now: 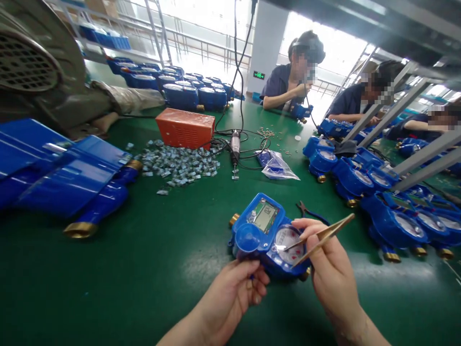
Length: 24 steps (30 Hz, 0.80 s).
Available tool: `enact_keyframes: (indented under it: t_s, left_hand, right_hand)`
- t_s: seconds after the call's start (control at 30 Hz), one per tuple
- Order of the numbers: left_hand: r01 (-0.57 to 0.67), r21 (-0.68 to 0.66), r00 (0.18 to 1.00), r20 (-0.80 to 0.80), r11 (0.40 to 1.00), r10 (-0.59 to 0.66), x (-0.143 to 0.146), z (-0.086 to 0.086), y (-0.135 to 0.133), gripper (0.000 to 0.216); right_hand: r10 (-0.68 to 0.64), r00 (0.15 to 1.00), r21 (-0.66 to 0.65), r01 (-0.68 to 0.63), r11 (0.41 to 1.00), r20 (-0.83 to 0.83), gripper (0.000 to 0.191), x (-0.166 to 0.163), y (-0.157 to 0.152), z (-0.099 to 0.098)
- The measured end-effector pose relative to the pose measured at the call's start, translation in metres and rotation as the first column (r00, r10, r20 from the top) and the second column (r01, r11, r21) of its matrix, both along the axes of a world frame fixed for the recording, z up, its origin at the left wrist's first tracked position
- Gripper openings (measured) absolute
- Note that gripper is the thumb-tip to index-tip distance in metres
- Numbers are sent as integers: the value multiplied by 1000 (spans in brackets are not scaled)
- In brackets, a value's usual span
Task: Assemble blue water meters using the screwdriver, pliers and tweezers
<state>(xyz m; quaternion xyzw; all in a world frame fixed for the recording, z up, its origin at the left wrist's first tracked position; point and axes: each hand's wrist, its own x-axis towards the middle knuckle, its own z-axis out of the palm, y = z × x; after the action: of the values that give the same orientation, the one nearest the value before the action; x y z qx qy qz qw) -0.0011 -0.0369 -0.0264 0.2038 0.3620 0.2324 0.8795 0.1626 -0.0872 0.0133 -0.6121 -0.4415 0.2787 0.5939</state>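
While the left hand [230, 293] grips the meter [264, 223] by its near edge, the right hand [329, 271] pinches tweezers [324, 235] over the dial [284, 235]. Well nearer than the box [185, 127], the meter looks heavy and hard. Hold its blue body, not the breakable dial.

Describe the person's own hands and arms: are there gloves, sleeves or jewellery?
Both are bare. The left hand and the right hand wear no gloves and no rings that show. The forearms carry no sleeve, watch or bracelet as far as the picture reaches.
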Motion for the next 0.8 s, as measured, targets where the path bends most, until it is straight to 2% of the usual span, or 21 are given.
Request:
enact_keyframes:
  t_s: [0.1, 0.2, 0.37, 0.57, 0.8]
  left_hand:
    - [55, 35, 998, -21, 998, -54, 0, 0, 0, 20]
    - [102, 61, 994, -45, 993, -100, 1, 1, -1, 26]
    - [161, 104, 985, -75, 981, -154, 2, 1, 0, 32]
    - [196, 139, 979, -84, 971, -186, 4, -4, 2, 34]
    - [316, 175, 945, -146, 933, -293, 5, -10, -2, 48]
  right_hand:
    - [42, 943, 8, -48, 999, 331, 13, -8, -6, 7]
    - [34, 881, 55, -68, 996, 472, 16, -13, -6, 6]
    - [12, 838, 95, -76, 993, 546, 17, -14, -4, 1]
    - [50, 819, 107, -135, 985, 572, 16, -15, -3, 6]
    - [68, 677, 123, -231, 965, 733, 19, -17, 2, 15]
